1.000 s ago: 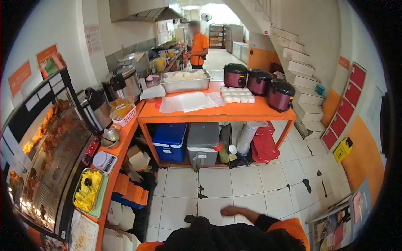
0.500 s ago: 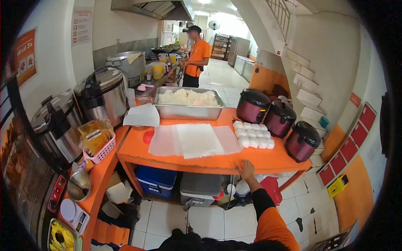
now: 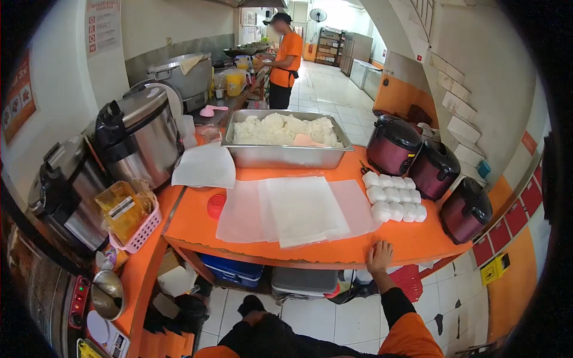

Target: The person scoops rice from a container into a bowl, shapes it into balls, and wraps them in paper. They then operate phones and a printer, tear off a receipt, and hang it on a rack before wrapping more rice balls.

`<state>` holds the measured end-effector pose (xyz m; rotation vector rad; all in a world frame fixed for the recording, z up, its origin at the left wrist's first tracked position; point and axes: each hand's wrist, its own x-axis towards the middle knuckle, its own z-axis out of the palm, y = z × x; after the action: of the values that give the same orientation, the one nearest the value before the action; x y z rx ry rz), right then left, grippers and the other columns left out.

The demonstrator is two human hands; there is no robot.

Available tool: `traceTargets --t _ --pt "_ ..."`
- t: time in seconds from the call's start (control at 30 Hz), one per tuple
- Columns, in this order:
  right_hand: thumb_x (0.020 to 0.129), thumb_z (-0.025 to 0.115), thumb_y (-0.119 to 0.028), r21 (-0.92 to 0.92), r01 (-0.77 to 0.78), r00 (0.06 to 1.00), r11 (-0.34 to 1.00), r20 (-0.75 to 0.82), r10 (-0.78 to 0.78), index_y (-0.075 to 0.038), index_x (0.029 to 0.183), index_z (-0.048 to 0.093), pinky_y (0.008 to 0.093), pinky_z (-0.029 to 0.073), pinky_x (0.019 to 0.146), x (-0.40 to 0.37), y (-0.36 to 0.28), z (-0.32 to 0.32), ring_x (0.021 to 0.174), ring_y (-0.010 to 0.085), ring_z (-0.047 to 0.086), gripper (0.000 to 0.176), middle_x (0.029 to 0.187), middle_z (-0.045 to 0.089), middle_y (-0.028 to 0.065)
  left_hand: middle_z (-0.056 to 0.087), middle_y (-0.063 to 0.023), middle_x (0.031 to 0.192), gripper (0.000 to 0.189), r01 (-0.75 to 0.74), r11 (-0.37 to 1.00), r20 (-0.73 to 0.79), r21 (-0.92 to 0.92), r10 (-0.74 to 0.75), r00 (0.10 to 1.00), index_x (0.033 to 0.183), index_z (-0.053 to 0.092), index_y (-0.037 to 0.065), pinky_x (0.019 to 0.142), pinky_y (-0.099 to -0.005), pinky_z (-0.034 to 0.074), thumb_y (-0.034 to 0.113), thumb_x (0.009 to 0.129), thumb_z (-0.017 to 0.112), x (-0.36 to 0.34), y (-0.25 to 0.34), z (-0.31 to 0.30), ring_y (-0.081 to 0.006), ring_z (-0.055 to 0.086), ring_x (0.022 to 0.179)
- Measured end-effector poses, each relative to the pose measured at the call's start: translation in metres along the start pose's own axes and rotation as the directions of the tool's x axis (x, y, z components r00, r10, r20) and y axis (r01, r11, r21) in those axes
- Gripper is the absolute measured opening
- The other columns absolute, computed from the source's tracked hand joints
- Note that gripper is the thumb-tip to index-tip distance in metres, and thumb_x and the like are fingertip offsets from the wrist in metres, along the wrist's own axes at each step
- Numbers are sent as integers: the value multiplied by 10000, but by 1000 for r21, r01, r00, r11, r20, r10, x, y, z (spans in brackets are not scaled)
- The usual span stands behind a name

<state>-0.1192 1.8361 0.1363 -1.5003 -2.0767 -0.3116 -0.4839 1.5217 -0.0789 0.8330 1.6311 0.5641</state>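
Observation:
My right hand point(image 3: 379, 258) rests on the front edge of the orange table point(image 3: 197, 224), fingers lying on its top, holding nothing. Just beyond it sit several rows of small white rounded packets point(image 3: 394, 196). To their left, white paper sheets point(image 3: 304, 212) are spread across the tabletop. Behind the sheets stands a large metal tray point(image 3: 286, 157) heaped with white rice point(image 3: 283, 129), with a pinkish scoop point(image 3: 307, 141) lying in it. My left hand point(image 3: 255, 317) is low by my body, over the floor; its fingers cannot be made out.
Three purple rice cookers point(image 3: 394, 143) line the table's right side. At left are big steel cookers point(image 3: 134, 137), a pink basket point(image 3: 140, 227) and a kitchen scale point(image 3: 107, 331). Coolers point(image 3: 304, 279) sit underneath. A co-worker point(image 3: 286, 56) in orange stands at the far counter.
The view has shifted closer to the table. My left hand has come into view at the bottom. My right hand stays at the table edge. The co-worker's arm reaches farther over the counter.

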Motion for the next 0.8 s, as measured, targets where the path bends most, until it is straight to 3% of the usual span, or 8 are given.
traceTargets --t 0.1,0.2,0.3,0.37,0.8 --pt "824 491 -284 37 -1 1000 999 15 0 -30 976 515 509 355 805 -1 -6 -1 965 388 453 298 1004 490 190 641 -108 1118 456 -55 975 -11 216 59 998 1151 594 60 804 -378 495 444 917 516 28 -41 -3 -269 634 924" --pt "813 493 -268 13 45 999 999 -22 -44 -24 983 512 506 354 792 2 2 -2 948 391 448 297 994 480 200 658 -109 1080 403 -215 848 -78 485 287 955 1104 623 71 770 -371 504 414 921 517 60 -72 10 -275 640 901" --pt "809 491 -252 -5 59 997 998 -44 -59 -31 982 514 506 352 796 -1 -5 -2 946 393 444 282 980 474 195 656 -110 1082 389 -67 954 92 292 42 995 1107 620 65 765 -371 507 383 909 517 60 -52 -10 -274 642 895" --pt "812 480 -238 -22 61 994 998 -93 -62 -45 973 522 501 350 802 -2 -1 4 945 388 441 255 963 471 180 654 -111 1083 380 -39 967 150 253 1 989 1109 618 60 761 -371 510 363 902 517 61 -39 -13 -274 644 890" --pt "793 494 -220 23 32 999 999 -1 -32 -41 962 528 518 349 796 -2 -1 -2 945 401 435 249 970 471 192 644 -118 1091 346 66 958 393 281 -177 902 1123 605 33 738 -373 525 228 851 517 87 -5 -7 -271 655 862"
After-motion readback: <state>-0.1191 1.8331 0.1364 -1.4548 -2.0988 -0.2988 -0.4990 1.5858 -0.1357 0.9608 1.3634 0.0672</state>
